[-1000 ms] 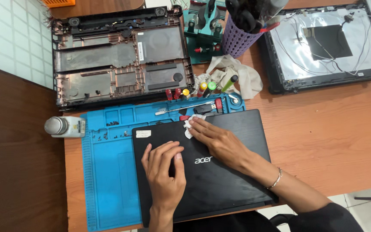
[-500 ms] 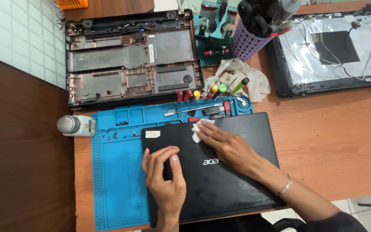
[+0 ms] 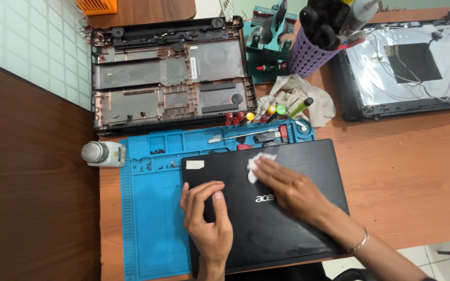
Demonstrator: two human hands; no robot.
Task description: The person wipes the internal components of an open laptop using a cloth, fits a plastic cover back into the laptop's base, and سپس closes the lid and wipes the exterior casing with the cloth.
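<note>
a: right, where does the black laptop lid lie from the hands?

b: directly under both. its long axis runs left to right across the worktop, tilted a little, and its near part rests on the blue repair mat.

a: and the right hand?

b: it is flat, fingers stretched out, pressing a small white wipe onto the lid close to the far edge. the wipe sits under the fingertips, just beyond the silver logo.

a: the left hand?

b: it holds nothing. it bears down on the lid's left part, fingers bent with the tips on the surface, nearer to the person than the wipe. a small white sticker lies beyond it at the far left corner.

a: which hand is nearer the wipe?

b: the right, which is touching it; the left stays apart from it. past both hands lie screwdrivers and an open laptop base; a small white bottle stands off to the left.
</note>
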